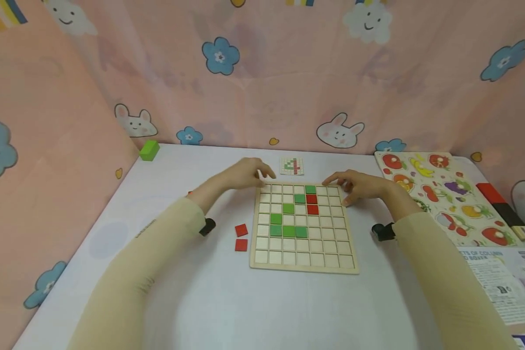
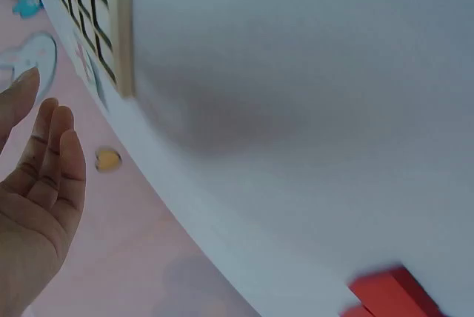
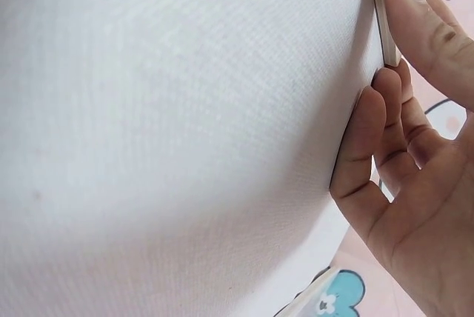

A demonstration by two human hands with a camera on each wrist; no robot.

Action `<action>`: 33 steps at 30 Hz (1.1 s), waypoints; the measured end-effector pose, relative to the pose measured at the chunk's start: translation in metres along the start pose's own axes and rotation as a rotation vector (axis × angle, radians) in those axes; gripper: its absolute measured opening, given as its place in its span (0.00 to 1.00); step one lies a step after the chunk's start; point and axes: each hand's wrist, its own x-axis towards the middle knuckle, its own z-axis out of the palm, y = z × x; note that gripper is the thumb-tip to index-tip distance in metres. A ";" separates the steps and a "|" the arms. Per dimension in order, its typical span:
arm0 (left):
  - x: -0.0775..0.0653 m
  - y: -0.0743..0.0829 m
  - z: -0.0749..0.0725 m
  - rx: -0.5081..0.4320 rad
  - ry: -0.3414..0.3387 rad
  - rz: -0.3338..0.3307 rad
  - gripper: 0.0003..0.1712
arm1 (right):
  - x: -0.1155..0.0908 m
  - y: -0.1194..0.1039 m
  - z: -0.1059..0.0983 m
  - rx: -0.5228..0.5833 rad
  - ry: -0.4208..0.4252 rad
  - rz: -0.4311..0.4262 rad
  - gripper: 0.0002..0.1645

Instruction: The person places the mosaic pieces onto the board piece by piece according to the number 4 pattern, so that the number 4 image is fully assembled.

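A wooden grid board lies on the white table, with several green squares and two red squares in its cells. My left hand hovers by the far left corner, fingers loosely bent and holding nothing; the left wrist view shows it apart from the board edge. At the far right corner my right hand grips the board, thumb on the side edge and other fingers curled near the corner. Beyond the board lies a small pattern card showing a green and red figure.
Two loose red squares lie left of the board. More red pieces show in the left wrist view. A green block stands at the far left. On the right are a fruit puzzle board, a red and black piece and a printed box.
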 end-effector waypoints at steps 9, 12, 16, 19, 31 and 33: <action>-0.068 -0.088 -0.043 -0.035 -0.078 -0.259 0.22 | -0.005 -0.002 -0.003 -0.004 0.004 0.006 0.41; -0.085 -0.104 -0.045 -0.059 -0.161 -0.328 0.27 | -0.005 -0.002 -0.002 0.004 0.001 -0.006 0.41; -0.099 -0.115 -0.043 -0.109 -0.210 -0.365 0.26 | -0.004 -0.003 -0.001 0.015 -0.004 -0.014 0.41; -0.105 -0.119 -0.042 -0.132 -0.206 -0.368 0.22 | -0.002 -0.004 0.000 0.015 -0.006 -0.010 0.41; -0.097 -0.124 -0.036 -0.064 -0.052 -0.383 0.09 | 0.000 -0.004 0.000 0.012 0.000 -0.019 0.40; -0.090 -0.121 -0.034 -0.059 0.002 -0.381 0.10 | 0.001 -0.003 0.000 0.008 0.002 -0.016 0.40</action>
